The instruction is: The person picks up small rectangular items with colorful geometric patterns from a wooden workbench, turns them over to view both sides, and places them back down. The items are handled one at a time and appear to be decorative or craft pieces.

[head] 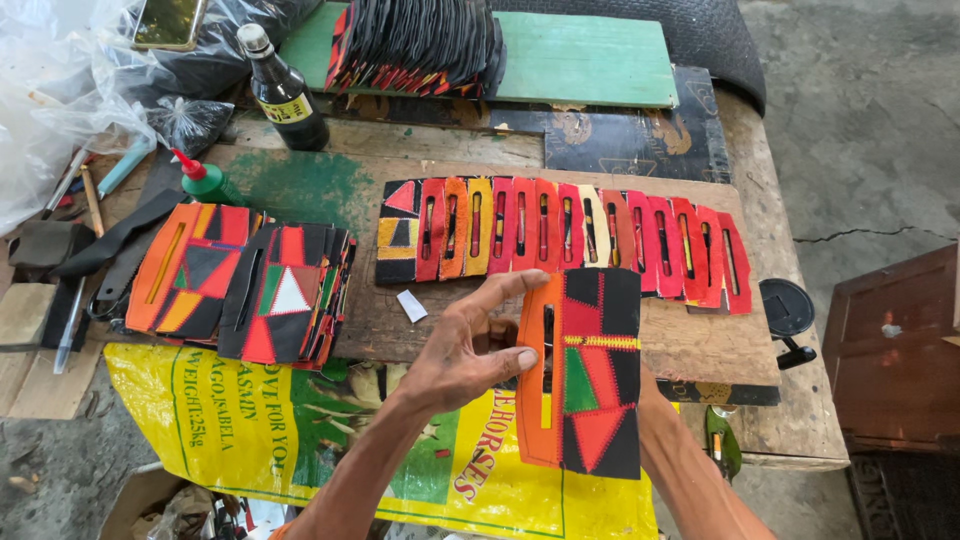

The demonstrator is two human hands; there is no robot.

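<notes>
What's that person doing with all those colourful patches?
A person holds up a patchwork piece of orange, black, red and green with both hands. The left hand grips its left edge with fingers spread; the right hand is mostly hidden behind it. On the wooden board beyond, a row of similar slotted pieces lies overlapping, and a stack of pieces sits to the left.

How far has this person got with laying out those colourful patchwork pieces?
A row of slotted pieces already lies overlapped along the board. In hand is one more patchwork piece: the left hand pinches its edge, while the right hand is hidden behind it. Still unlaid are two stacks at the left and a dark pile on the green plank.
</notes>
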